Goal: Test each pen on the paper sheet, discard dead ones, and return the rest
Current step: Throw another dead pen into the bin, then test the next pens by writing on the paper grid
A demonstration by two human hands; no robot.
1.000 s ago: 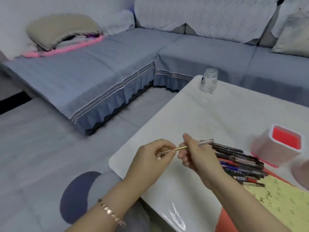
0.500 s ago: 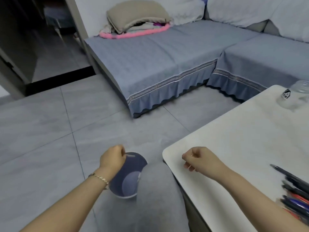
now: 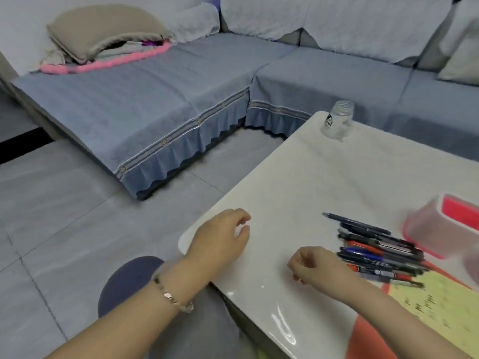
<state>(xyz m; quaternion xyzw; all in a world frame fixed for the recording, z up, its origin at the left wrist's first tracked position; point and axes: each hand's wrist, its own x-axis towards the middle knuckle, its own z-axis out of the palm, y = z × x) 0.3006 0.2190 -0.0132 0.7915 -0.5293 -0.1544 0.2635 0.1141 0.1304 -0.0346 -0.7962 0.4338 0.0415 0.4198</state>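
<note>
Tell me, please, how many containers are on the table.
2: clear glass jar at the far corner, pink square plastic holder at right; a blurred pinkish object nearby may be another.

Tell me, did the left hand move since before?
Yes. The left hand came from above the dark bin on the floor to above the table's near corner.

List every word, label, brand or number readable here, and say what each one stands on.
No text here can be quoted with confidence.
On the glass jar: a small dark label, too blurred to read.
On the yellow paper sheet: dark handwritten marks, illegible.
On the pens: pale print on some barrels, too small to read.
On the pink container: no text visible.
</note>
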